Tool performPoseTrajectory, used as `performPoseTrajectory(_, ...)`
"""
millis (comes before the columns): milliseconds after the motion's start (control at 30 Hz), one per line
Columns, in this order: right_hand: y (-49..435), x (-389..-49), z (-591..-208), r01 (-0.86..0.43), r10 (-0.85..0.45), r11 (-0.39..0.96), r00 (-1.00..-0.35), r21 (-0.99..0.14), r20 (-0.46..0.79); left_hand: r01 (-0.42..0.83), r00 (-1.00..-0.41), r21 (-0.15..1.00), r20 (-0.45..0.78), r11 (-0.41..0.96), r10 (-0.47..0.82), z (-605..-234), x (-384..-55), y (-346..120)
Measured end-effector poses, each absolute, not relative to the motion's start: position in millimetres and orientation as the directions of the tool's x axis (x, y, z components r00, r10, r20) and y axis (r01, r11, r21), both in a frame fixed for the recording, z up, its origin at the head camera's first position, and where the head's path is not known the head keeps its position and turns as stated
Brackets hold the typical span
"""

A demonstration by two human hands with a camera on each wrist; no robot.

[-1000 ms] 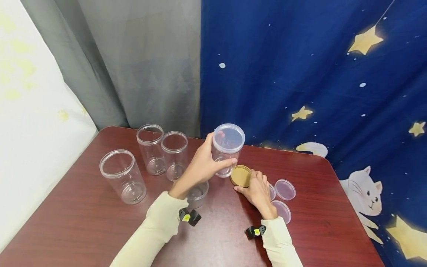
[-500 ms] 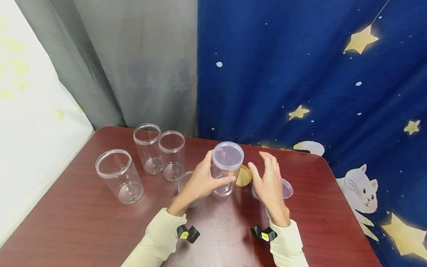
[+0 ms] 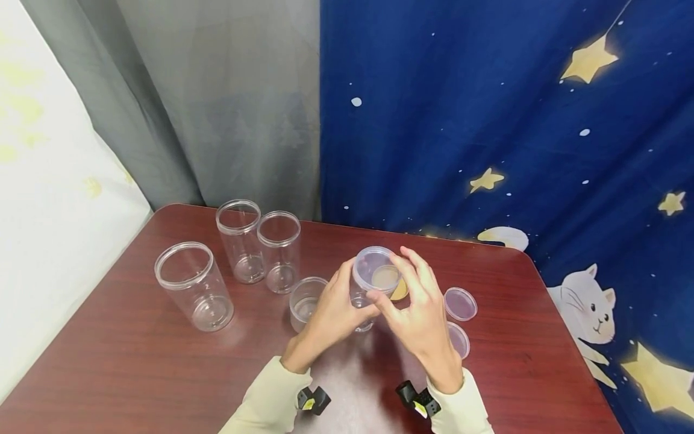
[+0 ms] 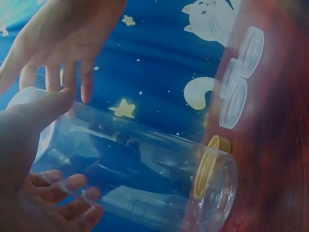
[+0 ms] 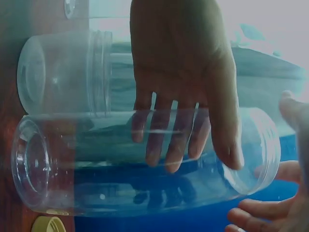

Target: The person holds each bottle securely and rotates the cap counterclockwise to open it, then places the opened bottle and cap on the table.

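Note:
My left hand (image 3: 333, 310) grips a clear plastic jar (image 5: 120, 159), its thumb and fingers on either side near the top. A translucent lid (image 3: 371, 265) covers the jar's mouth. Around that lid my right hand (image 3: 425, 313) is spread, its thumb at the near side and fingers at the far side. In the right wrist view the right thumb stands apart from the lid, while the fingertips (image 5: 260, 208) are close by it. A gold lid (image 3: 401, 290) lies on the table behind the jar, partly hidden by it and the right hand.
Three tall lidless clear jars (image 3: 211, 313) stand on the left of the brown table (image 3: 125, 361). A short clear tub (image 3: 303, 307) sits just left of the left hand. Translucent lids (image 3: 461, 304) lie to the right, near the right wrist. Curtains hang behind the table.
My right hand has left the gold lid on the table, lifted away, then come left to the jar's lid. The jar has come down and nearer in my left hand.

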State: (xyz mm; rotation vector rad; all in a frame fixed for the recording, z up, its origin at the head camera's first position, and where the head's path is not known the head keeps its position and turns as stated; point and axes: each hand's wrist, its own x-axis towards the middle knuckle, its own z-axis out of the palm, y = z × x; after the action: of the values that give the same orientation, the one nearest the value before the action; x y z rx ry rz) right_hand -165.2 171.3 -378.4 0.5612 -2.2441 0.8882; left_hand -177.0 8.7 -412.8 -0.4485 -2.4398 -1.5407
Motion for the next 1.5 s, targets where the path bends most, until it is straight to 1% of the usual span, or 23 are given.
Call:
performPoseTrajectory(67, 168.6, -162.7, -378.9, -0.555, -0.147, 0.711, -0.719, -0.433, 0.680, 0.368, -0.929, 0.830, 0.346, 0.420, 0.129, -413.5, -175.8, 8.9)
performPoseTrajectory(167, 165.4, -160.8, -379.7, -0.529, -0.140, 0.738, -0.728, -0.419, 0.671, 0.385, -0.921, 0.810, 0.366, 0.442, 0.131, -414.7, -174.1, 9.2)
performPoseTrajectory(267, 162.8, -161.3, -380.4, -0.536, -0.139, 0.733, -0.720, -0.419, 0.680, 0.422, -0.903, 0.776, 0.408, 0.469, 0.137, -417.0, -173.2, 10.3)
performPoseTrajectory(467, 158.9, -163.3, -382.2, -0.562, -0.099, 0.686, -0.701, -0.462, 0.706, 0.481, -0.866, 0.724, 0.481, 0.495, 0.137, -420.3, -172.7, 13.3)
performPoseTrajectory(600, 157.4, -163.3, -382.8, -0.569, -0.070, 0.675, -0.682, -0.469, 0.728, 0.469, -0.876, 0.746, 0.461, 0.473, 0.142, -421.3, -172.6, 16.7)
performPoseTrajectory(767, 157.9, -162.5, -382.8, -0.585, -0.075, 0.662, -0.673, -0.468, 0.735, 0.456, -0.884, 0.765, 0.447, 0.456, 0.134, -423.9, -172.9, 19.2)
performPoseTrajectory(900, 159.3, -161.6, -383.2, -0.581, -0.093, 0.661, -0.691, -0.474, 0.717, 0.464, -0.882, 0.779, 0.447, 0.422, 0.146, -424.4, -174.1, 16.4)
performPoseTrajectory(1033, 160.5, -161.8, -384.1, -0.586, -0.113, 0.651, -0.704, -0.482, 0.702, 0.448, -0.893, 0.809, 0.418, 0.380, 0.165, -425.6, -175.8, 12.0)
performPoseTrajectory(1233, 163.6, -164.8, -384.4, -0.651, -0.138, 0.566, -0.680, -0.507, 0.720, 0.425, -0.903, 0.849, 0.375, 0.315, 0.208, -426.8, -178.3, 7.8)
performPoseTrajectory(1400, 166.8, -168.0, -383.4, -0.697, -0.177, 0.480, -0.672, -0.533, 0.719, 0.438, -0.886, 0.867, 0.369, 0.239, 0.282, -425.9, -179.8, 2.5)
performPoseTrajectory(1500, 168.8, -169.2, -383.4, -0.725, -0.210, 0.437, -0.658, -0.532, 0.723, 0.418, -0.877, 0.887, 0.338, 0.196, 0.342, -425.4, -180.4, -1.7)
